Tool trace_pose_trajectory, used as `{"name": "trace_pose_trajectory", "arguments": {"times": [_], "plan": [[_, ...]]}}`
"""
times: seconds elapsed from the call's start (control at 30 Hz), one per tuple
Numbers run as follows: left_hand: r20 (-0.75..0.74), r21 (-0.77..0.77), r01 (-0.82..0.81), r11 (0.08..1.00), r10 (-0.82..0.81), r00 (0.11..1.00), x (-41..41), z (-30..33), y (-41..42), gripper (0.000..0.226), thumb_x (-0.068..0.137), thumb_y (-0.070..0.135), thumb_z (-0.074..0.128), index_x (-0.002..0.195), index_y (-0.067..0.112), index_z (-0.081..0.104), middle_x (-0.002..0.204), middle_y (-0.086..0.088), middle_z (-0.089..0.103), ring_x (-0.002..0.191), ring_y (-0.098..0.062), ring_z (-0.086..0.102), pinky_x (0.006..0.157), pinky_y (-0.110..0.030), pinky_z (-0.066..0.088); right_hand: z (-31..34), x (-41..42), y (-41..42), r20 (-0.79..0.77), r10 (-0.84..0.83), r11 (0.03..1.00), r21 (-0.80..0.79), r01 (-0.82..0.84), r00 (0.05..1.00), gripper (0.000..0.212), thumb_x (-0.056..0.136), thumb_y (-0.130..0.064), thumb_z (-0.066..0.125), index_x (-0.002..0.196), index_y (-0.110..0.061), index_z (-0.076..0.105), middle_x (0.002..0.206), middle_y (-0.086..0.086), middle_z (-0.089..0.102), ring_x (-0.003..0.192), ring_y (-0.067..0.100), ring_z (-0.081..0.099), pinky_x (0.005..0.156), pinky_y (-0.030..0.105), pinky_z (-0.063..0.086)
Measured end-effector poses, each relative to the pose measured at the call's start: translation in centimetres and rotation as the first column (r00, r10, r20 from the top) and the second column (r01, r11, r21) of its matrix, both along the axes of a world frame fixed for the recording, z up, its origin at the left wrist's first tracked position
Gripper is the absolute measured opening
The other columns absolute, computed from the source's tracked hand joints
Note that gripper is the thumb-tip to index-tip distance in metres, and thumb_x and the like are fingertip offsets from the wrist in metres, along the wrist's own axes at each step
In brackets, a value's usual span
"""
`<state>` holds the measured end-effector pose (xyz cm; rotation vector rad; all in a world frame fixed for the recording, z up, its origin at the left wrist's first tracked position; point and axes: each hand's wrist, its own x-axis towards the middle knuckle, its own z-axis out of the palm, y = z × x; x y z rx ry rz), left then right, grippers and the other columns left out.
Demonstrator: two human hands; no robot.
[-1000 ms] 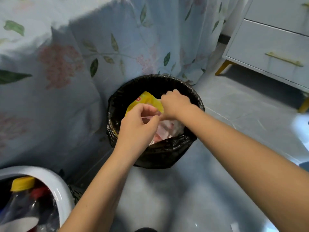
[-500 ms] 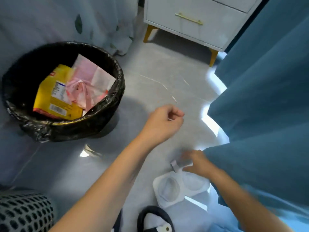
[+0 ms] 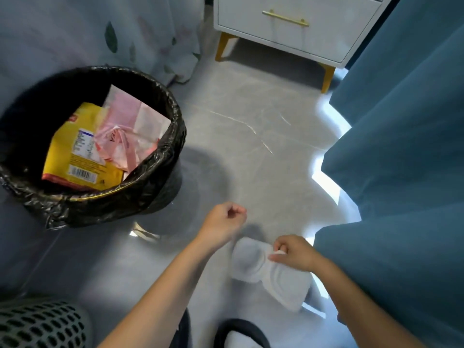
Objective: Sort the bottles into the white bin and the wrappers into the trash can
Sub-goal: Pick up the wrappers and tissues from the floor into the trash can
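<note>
The trash can [image 3: 160, 172] is the big black thing with a shiny bag inside. A yellow wrapper [image 3: 72, 151] and a pink wrapper [image 3: 128, 136] already lie in it. So some of the job looks done.

Now the person is picking up one more piece. On the floor [image 3: 251, 146], well away from the trash can and down near the blue curtain [image 3: 401, 172], lies a white plastic piece [image 3: 266, 267] with round dents in it. It is blurry, so it may be an empty snack tray or a wrapper; I cannot say for sure. It does not look like a bottle.

The right hand [image 3: 293, 254] has its grip pinched on the top edge of the white piece. The left hand [image 3: 223, 222] sits between the trash can and the white piece. Its fingers are curled in and it holds nothing I can see.

Next, I think the right hand should lift the white piece off the floor and carry it over to the trash can. Then it lets go over the open top. The piece looks thin and bendy, so a firm pinch would help. No bottles or white bin show here.
</note>
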<state>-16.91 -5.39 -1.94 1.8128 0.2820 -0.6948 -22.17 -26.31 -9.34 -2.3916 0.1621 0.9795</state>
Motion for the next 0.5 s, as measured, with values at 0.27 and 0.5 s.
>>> {"name": "trace_pose_trajectory", "arguments": {"times": [0.27,0.5], "plan": [[-0.228,-0.032,-0.375,0.926,0.359,0.905,0.9,0.7,1.9,0.048,0.089,0.059,0.047,0.115,0.020,0.059,0.109,-0.002,0.056,0.093,-0.021,0.056,0.081,-0.035,0.044,6.7,3.4,1.8,-0.095,-0.656,0.545,0.627,0.557,0.749,0.012,0.092,-0.018,0.058,0.102,-0.025,0.057,0.089,0.011,0.067,0.080,0.020,0.064,0.076,0.032,0.050],[-0.658,-0.506,-0.412,0.758,-0.029,0.753,1.2,1.9,2.9,0.089,0.067,0.082,0.047,0.118,0.010,0.063,0.105,-0.013,0.062,0.085,-0.032,0.065,0.078,-0.048,0.053,7.4,3.7,4.6,0.229,-0.585,0.674,0.671,0.310,0.778,0.013,0.096,-0.010,0.050,0.098,-0.022,0.056,0.088,0.018,0.059,0.077,0.017,0.053,0.074,0.026,0.043]]}}
